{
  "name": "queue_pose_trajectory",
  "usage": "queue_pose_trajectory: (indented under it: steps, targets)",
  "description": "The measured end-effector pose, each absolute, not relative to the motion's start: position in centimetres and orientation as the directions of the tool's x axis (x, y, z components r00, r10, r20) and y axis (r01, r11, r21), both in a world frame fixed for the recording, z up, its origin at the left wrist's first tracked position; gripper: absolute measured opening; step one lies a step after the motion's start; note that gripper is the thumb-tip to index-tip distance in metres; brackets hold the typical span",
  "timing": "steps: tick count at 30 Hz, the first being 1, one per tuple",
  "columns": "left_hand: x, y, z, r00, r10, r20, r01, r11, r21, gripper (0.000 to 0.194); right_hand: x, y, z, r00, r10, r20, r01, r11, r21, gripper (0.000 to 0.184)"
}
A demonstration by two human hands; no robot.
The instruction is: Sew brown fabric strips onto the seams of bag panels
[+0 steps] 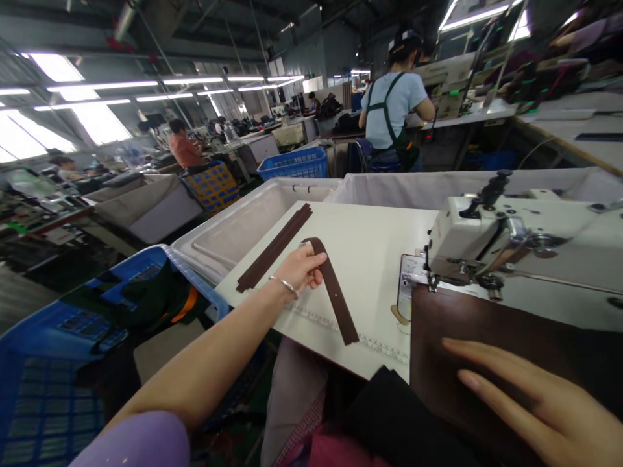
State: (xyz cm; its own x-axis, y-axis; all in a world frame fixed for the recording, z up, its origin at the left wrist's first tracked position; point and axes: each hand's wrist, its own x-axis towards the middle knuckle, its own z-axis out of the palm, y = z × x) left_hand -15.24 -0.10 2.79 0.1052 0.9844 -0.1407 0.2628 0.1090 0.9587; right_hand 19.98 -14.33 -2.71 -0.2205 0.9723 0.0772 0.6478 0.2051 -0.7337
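Brown strip (337,299) is pinched between the left hand's (307,266) thumb and fingers near its bent upper end, its lower end over the printed ruler (384,349) on the white tabletop (374,237). Left of it lie similar dark strips (275,248); to the right stands a sewing machine (516,237), with a brown panel (448,324) by its presser foot. Left arm reaches forward from a purple sleeve (141,441). Right hand (540,399) extends loosely parted fingers above the panel, perhaps touching it; contact is hard to judge.
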Motion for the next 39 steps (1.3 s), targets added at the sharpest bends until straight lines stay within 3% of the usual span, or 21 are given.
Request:
queue_pose_trajectory:
  steps: [1,3,6,9,11,13,15,17,18,21,24,28,33,39]
  targets:
    - [-13.6,-1.4,2.6,0.122,0.987,-0.104,0.203,0.078,0.976,0.030,18.0,-14.4,-1.5,-0.253,0.966,-0.050,0.550,0.102,-0.829,0.042]
    - [-10.8,-4.1,2.0,0.128,0.992,-0.006,0.044,0.001,0.999,0.028,14.5,-14.3,0.3,-0.334,0.930,-0.153,0.253,-0.068,-0.965,0.048]
    - [-8.1,-7.9,1.1,0.168,0.967,0.193,-0.230,-0.152,0.961,0.031,12.4,-13.5,1.2,-0.390,0.898,-0.205,-0.022,-0.232,-0.972,0.032]
    - [-7.6,-10.0,1.3,0.499,0.800,0.333,-0.216,-0.258,0.942,0.060,14.4,-12.2,0.2,-0.542,0.822,-0.175,0.198,-0.077,-0.977,0.033]
    - [-7.5,-10.1,1.8,0.746,0.575,0.335,-0.082,-0.419,0.904,0.055,16.2,-11.2,-0.7,-0.655,0.735,-0.175,0.388,0.129,-0.913,0.033]
    - [-7.2,-9.4,2.0,0.865,0.371,0.337,0.028,-0.708,0.705,0.028,17.4,-10.0,-1.5,-0.631,0.761,-0.152,0.489,0.238,-0.839,0.029]
    - [-6.4,-8.0,1.6,0.891,0.244,0.383,0.101,-0.928,0.358,0.020,18.0,-8.8,-2.3,-0.499,0.864,-0.060,0.574,0.278,-0.770,0.027]
    - [-5.3,-6.2,0.6,0.884,0.200,0.423,0.184,-0.980,0.077,0.027,18.3,-7.8,-3.1,-0.363,0.929,0.073,0.667,0.314,-0.676,0.037]
    - [-4.6,-5.2,0.0,0.881,0.197,0.429,0.223,-0.975,-0.010,0.030,18.5,-7.5,-3.5,-0.318,0.939,0.133,0.705,0.327,-0.629,0.042]
    - [-2.7,-2.7,-2.0,0.895,0.206,0.395,0.278,-0.951,-0.133,0.034,19.3,-7.5,-5.1,-0.297,0.929,0.219,0.766,0.369,-0.526,0.052]
    - [-1.7,-1.4,-3.4,0.930,0.214,0.297,0.245,-0.967,-0.069,0.043,20.3,-8.6,-6.1,-0.332,0.913,0.237,0.817,0.404,-0.411,0.056]
    - [-1.7,-1.6,-3.7,0.942,0.253,0.220,0.248,-0.967,0.049,0.040,20.9,-9.9,-6.4,-0.373,0.893,0.252,0.886,0.423,-0.188,0.056]
    - [-1.7,-3.5,-3.3,0.931,0.301,0.207,0.310,-0.951,-0.014,0.034,20.8,-10.1,-6.0,-0.364,0.900,0.240,0.900,0.406,-0.158,0.056]
    - [-1.9,-4.5,-3.3,0.905,0.354,0.235,0.364,-0.932,0.003,0.036,20.8,-10.0,-5.7,-0.365,0.900,0.237,0.896,0.409,-0.174,0.058]
